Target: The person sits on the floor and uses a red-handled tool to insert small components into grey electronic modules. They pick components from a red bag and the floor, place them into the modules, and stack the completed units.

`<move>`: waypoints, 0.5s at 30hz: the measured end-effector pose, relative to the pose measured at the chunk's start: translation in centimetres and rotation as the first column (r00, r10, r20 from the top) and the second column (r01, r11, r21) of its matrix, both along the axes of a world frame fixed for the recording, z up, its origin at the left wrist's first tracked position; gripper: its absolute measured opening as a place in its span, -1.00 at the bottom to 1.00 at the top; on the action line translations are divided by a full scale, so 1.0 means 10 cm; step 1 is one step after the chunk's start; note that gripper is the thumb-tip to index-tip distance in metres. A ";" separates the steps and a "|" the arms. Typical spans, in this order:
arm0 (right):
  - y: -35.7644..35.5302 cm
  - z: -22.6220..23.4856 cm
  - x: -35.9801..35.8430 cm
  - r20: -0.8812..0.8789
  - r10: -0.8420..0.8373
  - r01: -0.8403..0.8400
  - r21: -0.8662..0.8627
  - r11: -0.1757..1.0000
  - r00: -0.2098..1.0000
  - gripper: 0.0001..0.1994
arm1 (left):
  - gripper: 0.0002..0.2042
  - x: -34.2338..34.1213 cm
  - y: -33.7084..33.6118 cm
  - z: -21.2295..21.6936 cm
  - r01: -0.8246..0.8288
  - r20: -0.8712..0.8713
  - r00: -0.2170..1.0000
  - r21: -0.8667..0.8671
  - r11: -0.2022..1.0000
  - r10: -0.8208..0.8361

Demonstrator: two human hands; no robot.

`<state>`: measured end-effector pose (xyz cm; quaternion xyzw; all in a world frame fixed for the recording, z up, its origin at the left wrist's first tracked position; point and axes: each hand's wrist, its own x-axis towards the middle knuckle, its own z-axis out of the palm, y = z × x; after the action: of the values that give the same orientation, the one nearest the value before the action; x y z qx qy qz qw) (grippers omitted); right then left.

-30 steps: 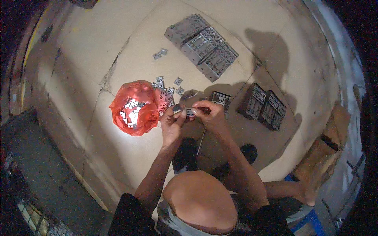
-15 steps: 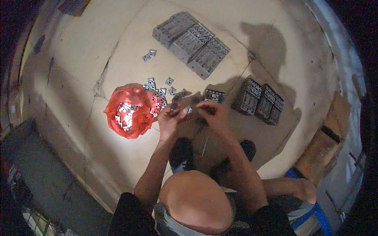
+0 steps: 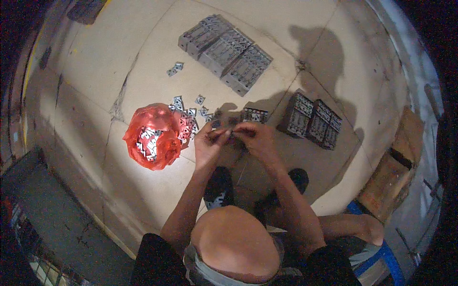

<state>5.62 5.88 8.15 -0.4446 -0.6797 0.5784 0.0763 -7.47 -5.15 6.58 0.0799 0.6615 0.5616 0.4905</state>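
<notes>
Low over the floor, my left hand [image 3: 209, 147] and my right hand [image 3: 256, 138] come together, thumbs and fingertips pinched. A small silvery metal piece [image 3: 229, 132] shows at the left fingertips, too small to tell its kind. The right fingers are closed against it, and whatever they pinch is hidden. Just beyond the right hand stands a small dark block with round holes along its top [image 3: 255, 114]. Left of my left hand, several small metal plates with holes [image 3: 187, 121] lie scattered beside a red plastic bag [image 3: 155, 117], which holds more pale metal pieces [image 3: 150, 143].
Three rows of grey metal blocks [image 3: 224, 52] stand together at the far side. Two more dark stacks [image 3: 312, 119] are to the right. A few loose plates [image 3: 175, 69] lie farther left. Cardboard [image 3: 386, 181] and a blue stool frame [image 3: 389, 264] are at the right.
My right hand has moved left and closed in on the left hand, so their fingertips now meet at the small metal piece. The whole view has shifted slightly.
</notes>
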 end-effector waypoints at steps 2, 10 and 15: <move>-0.01 -0.01 0.01 0.054 -0.032 0.034 -0.049 0.998 0.998 -0.85 | -0.65 0.02 0.02 -0.01 0.120 -0.213 0.969 -0.054 0.991 -0.129; 0.17 0.02 0.14 0.130 -0.148 0.151 -0.010 0.989 0.980 -0.79 | -0.60 -0.07 0.34 -0.06 0.218 -0.292 0.929 -0.060 0.974 -0.227; 0.75 0.12 0.43 0.304 -0.125 0.088 0.130 0.988 0.944 -0.79 | -0.68 -0.04 0.67 -0.26 0.131 -0.247 0.961 0.002 0.991 -0.127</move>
<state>9.94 13.39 9.33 -0.5612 -0.6902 0.4561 0.0248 -7.87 1.55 3.96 0.1964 0.7055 0.5202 0.4393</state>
